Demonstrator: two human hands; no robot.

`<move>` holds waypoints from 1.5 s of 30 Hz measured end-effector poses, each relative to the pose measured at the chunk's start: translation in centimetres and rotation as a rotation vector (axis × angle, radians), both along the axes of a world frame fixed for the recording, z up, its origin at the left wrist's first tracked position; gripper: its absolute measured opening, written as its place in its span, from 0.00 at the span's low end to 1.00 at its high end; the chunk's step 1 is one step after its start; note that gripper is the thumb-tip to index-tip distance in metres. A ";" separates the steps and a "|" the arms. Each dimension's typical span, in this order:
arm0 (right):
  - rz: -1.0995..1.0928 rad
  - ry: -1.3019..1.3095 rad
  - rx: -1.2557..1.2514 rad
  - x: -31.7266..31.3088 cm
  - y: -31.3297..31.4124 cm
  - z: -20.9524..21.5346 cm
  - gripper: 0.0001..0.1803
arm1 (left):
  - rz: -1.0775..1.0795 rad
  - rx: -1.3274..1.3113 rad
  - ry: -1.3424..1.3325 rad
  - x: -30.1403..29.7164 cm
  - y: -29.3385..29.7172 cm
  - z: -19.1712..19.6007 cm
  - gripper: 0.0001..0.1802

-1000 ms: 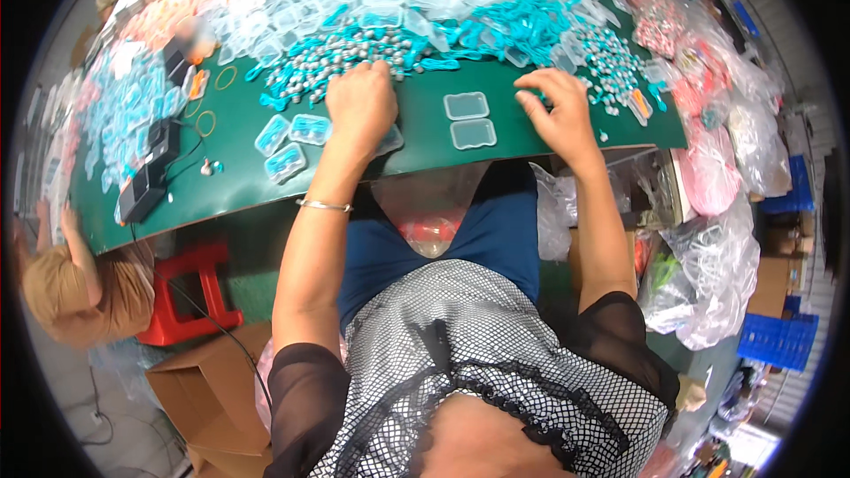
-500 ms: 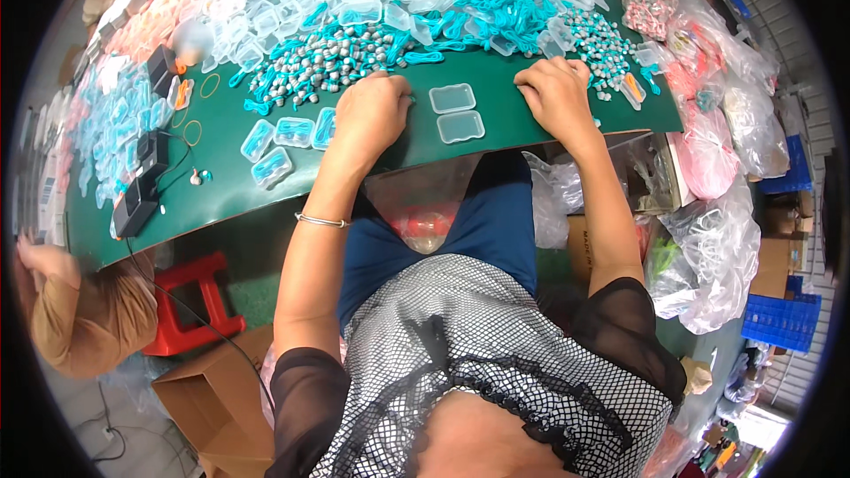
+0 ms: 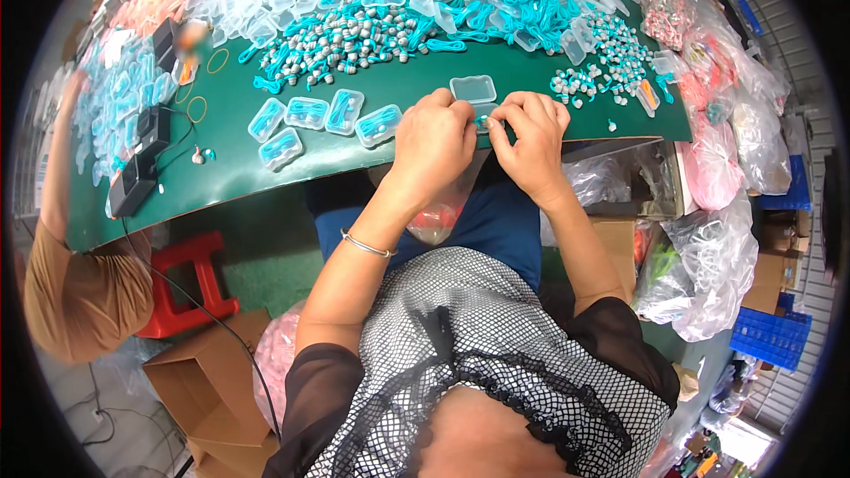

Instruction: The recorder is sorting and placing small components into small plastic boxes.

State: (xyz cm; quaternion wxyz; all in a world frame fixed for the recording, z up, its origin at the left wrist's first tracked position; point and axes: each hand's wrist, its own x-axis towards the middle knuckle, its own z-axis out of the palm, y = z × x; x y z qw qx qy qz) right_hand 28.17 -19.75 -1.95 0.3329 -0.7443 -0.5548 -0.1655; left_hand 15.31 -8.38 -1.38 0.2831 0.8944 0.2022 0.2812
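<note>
My left hand (image 3: 434, 143) and my right hand (image 3: 529, 140) are close together at the table's near edge, over an open clear plastic case (image 3: 473, 88). The far half of the case shows; my fingers mostly cover the near half. Between my hands, the right fingertips pinch a small teal-and-pale piece (image 3: 481, 123). My left fingers are curled inward beside it, and what they hold is hidden. Just left of my left hand sits a closed clear case (image 3: 378, 127) with a coiled teal cord inside. Several similar filled cases (image 3: 307, 112) lie further left.
Teal cords with grey rounded ends (image 3: 345, 44) are heaped beyond my hands. Small teal-and-white pieces (image 3: 620, 53) lie at the right, near an orange-and-white cutter (image 3: 648, 97). Clear cases (image 3: 266, 4) pile up behind. A co-worker's arm (image 3: 60, 159) reaches over the left side of the table.
My hands have come together over the open case from either side of it. A small piece now shows between them. The co-worker's arm has stretched forward toward the pile.
</note>
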 end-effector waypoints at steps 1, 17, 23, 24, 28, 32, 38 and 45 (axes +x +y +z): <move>0.028 -0.038 -0.038 0.1 0.0 0.3 0.04 | 0.005 0.038 0.001 0.0 0.0 0.0 0.05; 0.133 -0.167 -0.286 5.9 10.2 0.8 0.08 | 0.003 0.213 0.124 -0.8 0.2 0.4 0.24; 0.211 0.065 -0.216 6.6 7.0 1.7 0.05 | -0.007 0.166 0.112 -1.0 0.4 0.3 0.25; 0.223 0.261 -0.176 6.9 6.2 2.1 0.04 | -0.008 0.169 0.107 -0.9 0.5 0.4 0.25; 0.402 0.317 -0.142 6.0 2.4 3.9 0.05 | -0.009 0.132 0.143 -1.0 0.5 0.6 0.26; 0.502 0.261 -0.206 5.1 1.0 3.3 0.08 | -0.005 0.090 0.134 -1.0 0.7 0.6 0.26; 0.551 -0.011 -0.211 4.8 1.9 2.8 0.10 | -0.011 0.078 0.144 -0.7 0.9 0.6 0.26; 0.454 0.055 -0.183 5.4 2.9 2.8 0.10 | -0.010 0.109 0.148 -0.8 0.9 0.7 0.26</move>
